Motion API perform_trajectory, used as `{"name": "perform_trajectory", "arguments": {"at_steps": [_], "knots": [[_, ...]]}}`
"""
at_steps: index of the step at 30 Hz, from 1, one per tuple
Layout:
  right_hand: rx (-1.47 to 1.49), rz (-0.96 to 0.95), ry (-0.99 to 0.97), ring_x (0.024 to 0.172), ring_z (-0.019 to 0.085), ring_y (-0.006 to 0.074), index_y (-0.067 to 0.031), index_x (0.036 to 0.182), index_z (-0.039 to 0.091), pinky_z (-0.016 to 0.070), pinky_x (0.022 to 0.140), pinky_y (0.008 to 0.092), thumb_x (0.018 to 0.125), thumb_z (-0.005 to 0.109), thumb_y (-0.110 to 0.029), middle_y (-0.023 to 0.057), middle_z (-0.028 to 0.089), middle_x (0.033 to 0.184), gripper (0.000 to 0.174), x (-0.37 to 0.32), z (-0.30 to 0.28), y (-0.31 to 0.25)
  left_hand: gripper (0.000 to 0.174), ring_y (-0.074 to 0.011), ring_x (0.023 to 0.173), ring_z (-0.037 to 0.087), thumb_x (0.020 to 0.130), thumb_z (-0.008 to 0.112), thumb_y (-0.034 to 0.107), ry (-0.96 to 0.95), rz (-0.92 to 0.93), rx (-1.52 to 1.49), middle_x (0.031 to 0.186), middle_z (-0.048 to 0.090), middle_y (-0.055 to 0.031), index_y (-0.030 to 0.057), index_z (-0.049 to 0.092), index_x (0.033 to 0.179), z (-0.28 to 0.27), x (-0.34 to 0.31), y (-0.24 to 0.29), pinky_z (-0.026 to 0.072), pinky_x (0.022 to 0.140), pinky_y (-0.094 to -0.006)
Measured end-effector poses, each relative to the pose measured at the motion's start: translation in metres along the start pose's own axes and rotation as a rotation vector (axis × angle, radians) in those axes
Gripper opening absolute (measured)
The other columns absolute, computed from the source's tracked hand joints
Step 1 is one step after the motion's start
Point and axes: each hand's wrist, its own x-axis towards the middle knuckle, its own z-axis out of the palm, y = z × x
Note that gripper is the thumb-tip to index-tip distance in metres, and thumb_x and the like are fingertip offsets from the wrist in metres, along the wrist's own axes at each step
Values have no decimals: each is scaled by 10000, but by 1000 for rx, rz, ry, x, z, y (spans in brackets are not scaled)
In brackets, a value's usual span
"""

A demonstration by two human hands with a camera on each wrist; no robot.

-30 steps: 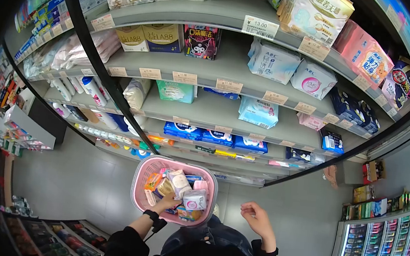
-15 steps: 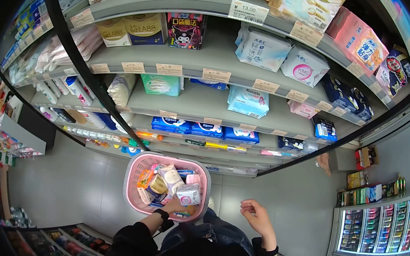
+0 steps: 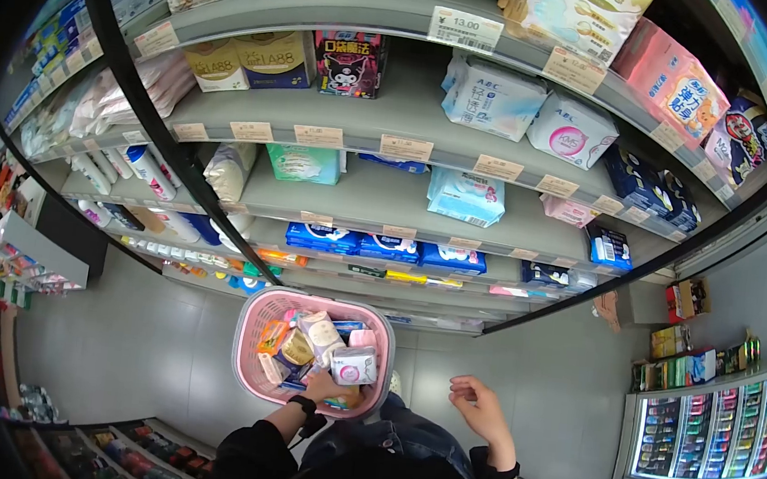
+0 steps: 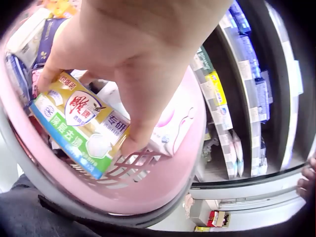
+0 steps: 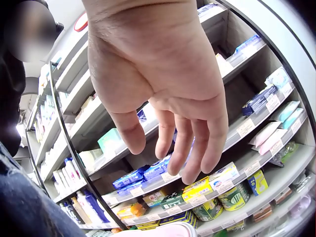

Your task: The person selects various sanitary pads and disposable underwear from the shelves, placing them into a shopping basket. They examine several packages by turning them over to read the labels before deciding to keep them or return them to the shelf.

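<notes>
A pink basket (image 3: 249,342) with a grey rim holds several packages, among them a white pack with a pink circle (image 3: 356,366). Reaching into its near side, my left hand (image 3: 323,386) pinches a yellow, green and blue soap pack (image 4: 79,123) between thumb and fingers, as the left wrist view shows; the pack lies tilted just inside the basket wall. To the right of the basket, my right hand (image 3: 478,408) hangs in the air, palm bare and fingers loosely bent in the right wrist view, holding nothing.
Curved shelves (image 3: 394,125) with packaged goods and price tags rise beyond the basket. Lit drink coolers (image 3: 706,437) stand at the right, and a low display (image 3: 41,253) at the far left. Grey tiled floor (image 3: 152,337) surrounds the basket; more shelves (image 3: 123,455) lie behind at lower left.
Against the earliest frame, the basket and shelves sit further left in the head view. My left hand stays inside the basket, shifted slightly toward its near side; my right hand has barely moved.
</notes>
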Motion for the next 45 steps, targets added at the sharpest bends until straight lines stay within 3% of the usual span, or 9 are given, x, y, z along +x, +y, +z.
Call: {"name": "perform_trajectory", "arguments": {"at_steps": [2,4,8,12,15,20,24,33,45], "knots": [[5,-15,-18,936,654,182,-59,1096,615,481,825,302,866,662,-119,80,683,973,243,5,2,0,937,-366,1184,529,534,808,583,108,36,102,1226,585,-231,98,563,1296,-4,-4,-7,439,981,-418],[-16,-23,-47,936,646,174,-47,1098,612,486,828,296,864,655,-91,78,677,978,242,10,4,-7,1235,-446,1239,434,516,785,673,29,-34,290,1274,468,-325,-86,333,1378,-30,-22,4,411,1013,-448],[-16,-54,-83,932,658,189,-61,1103,617,482,824,302,865,662,-133,82,686,981,253,18,9,-6,1175,-451,1248,409,512,800,619,146,23,426,1327,376,-309,-106,364,1327,-88,-71,22,384,1040,-443],[-21,-52,-99,931,658,187,-59,1104,615,483,828,302,861,665,-134,82,685,983,260,22,11,-9,1185,-455,1241,392,516,833,523,528,-93,75,1347,347,-335,-90,292,1374,-130,-97,47,335,1080,-458],[-5,-36,-121,931,658,184,-57,1107,612,485,829,304,860,667,-138,81,684,984,266,24,11,-8,1112,-448,1195,417,506,870,423,732,23,-120,1266,396,-300,-75,320,1335,-136,-71,50,377,1036,-469],[-20,-17,-110,902,639,155,-45,1109,604,496,815,290,861,653,-78,68,671,981,255,20,7,-9,974,-426,1109,429,547,881,284,1064,271,-401,1167,421,-266,-79,352,1279,-145,-48,116,392,954,-479],[-42,10,-77,890,641,152,-44,1111,606,498,807,284,863,655,-75,71,676,984,255,15,0,-8,935,-415,1089,412,557,871,216,1269,262,-415,1149,417,-262,-72,344,1274,-142,-8,147,372,947,-470],[22,126,-7,888,645,146,-35,1103,619,500,781,267,861,672,-65,81,682,984,250,8,-10,9,852,-459,1185,356,552,881,236,1348,151,-468,1230,388,-300,-83,368,1154,-134,42,154,304,1020,-523],[19,156,-49,852,649,138,-35,1101,622,500,763,264,862,671,-101,72,687,950,253,12,-8,10,883,-466,1170,396,552,904,282,1353,80,-513,1241,393,-298,-96,387,1159,-147,58,176,336,1014,-512]]}}
